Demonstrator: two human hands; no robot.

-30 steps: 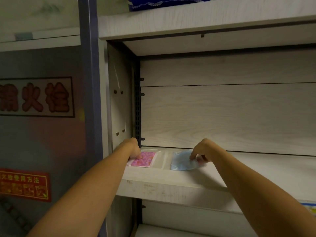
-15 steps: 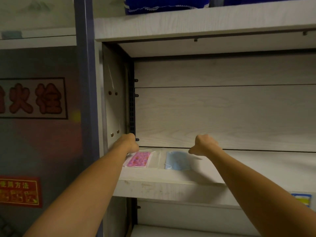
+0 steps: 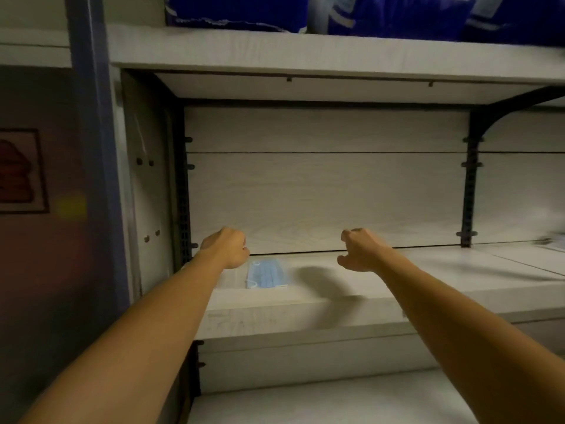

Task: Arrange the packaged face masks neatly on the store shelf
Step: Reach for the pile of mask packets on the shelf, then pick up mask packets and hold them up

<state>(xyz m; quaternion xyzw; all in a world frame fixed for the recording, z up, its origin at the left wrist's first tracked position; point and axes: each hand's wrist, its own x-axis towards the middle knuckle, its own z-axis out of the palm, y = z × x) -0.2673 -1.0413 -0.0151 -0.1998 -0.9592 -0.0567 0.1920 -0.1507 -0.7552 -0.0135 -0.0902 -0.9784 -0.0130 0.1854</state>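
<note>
Mask (image 3: pixel 267 276) flat, long axis front-to-back

shelf (image 3: pixel 305 304) looks like pale matt wood-grain laminate, same as the back panel (image 3: pixel 321 194). blue mask (image 3: pixel 267 276) is pleated soft cloth. uprights (image 3: pixel 469 191) are dark matt metal, blue packs (image 3: pixel 382 13) up top shiny plastic.
</note>
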